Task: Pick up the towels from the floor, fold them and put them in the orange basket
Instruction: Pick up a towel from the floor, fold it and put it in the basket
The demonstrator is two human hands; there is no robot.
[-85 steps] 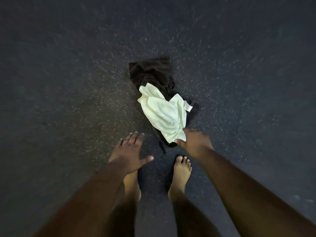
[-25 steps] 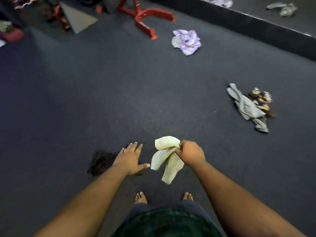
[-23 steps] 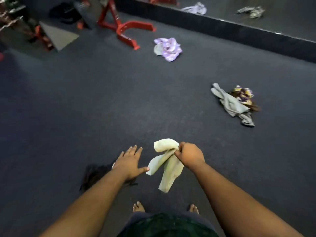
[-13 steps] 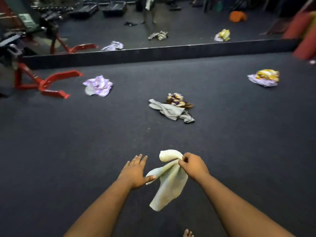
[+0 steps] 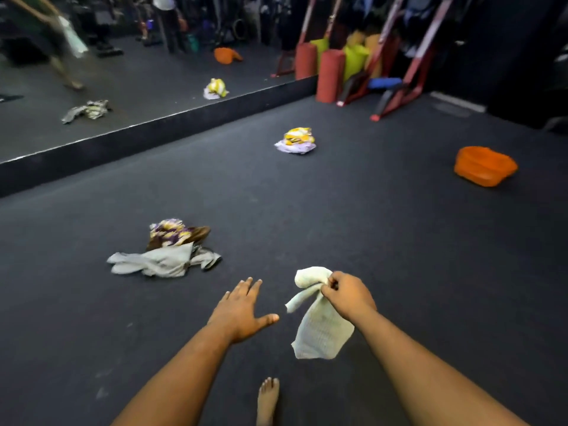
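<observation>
Writing: we can read no brand, label or lettering on anything here; the far end of the room is blurred.
Right hand: our right hand (image 5: pixel 349 295) is closed in a pinch on the pale green towel (image 5: pixel 319 321), gripping it near its bunched top.
Left hand: our left hand (image 5: pixel 242 309) is flat and spread, palm down, holding nothing, just left of the towel and not touching it.
Towel's lie: it hangs in the air above the dark floor (image 5: pixel 399 241), long axis roughly up and down, loose end pointing down toward our bare foot (image 5: pixel 267 401); a short twisted corner sticks out toward our left thumb.
Orange basket: the orange basket (image 5: pixel 484 166) sits on the floor far to the right, well apart from us, looking tilted.
Other towels: a grey towel (image 5: pixel 163 261) lies spread ahead on the left, touching a purple and yellow patterned cloth (image 5: pixel 175 233) behind it; a yellow and lilac bundle (image 5: pixel 296 141) lies farther off.
Background: a mirror wall (image 5: pixel 123 87) runs along the left; red rollers (image 5: pixel 330 73) stand beside it.
</observation>
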